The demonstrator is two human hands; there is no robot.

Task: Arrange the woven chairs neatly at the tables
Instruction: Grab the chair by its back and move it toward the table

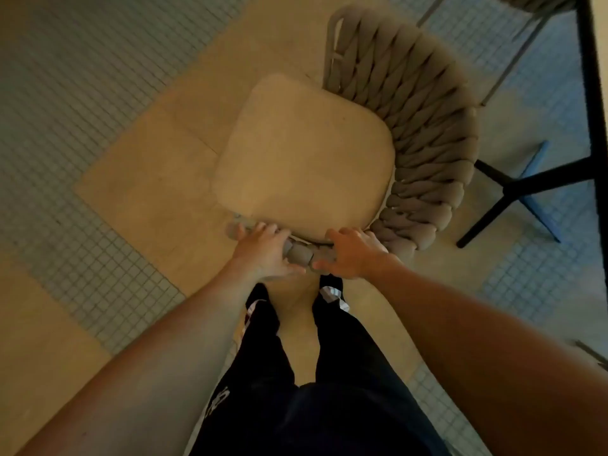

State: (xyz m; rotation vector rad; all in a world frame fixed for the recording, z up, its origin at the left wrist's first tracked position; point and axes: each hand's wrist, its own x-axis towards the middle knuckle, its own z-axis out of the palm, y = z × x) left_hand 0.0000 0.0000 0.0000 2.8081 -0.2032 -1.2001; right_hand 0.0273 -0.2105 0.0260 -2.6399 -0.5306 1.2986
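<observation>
A woven chair [424,126] with a tan seat cushion [302,153] stands just in front of me, seen from above. Its grey rope backrest curves from the top round the right side to the near edge. My left hand [263,255] and my right hand [352,255] both grip the woven rim at the chair's near end, close together, thumbs under the rope. A dark table [592,93] runs along the right edge of the view, its black cross-shaped base [513,189] on the floor just right of the chair.
The floor mixes small grey mosaic tiles [82,110] with large beige slabs [148,179]. Another chair's thin grey legs [513,51] show at the top right. My dark trouser legs [296,373] stand right behind the chair.
</observation>
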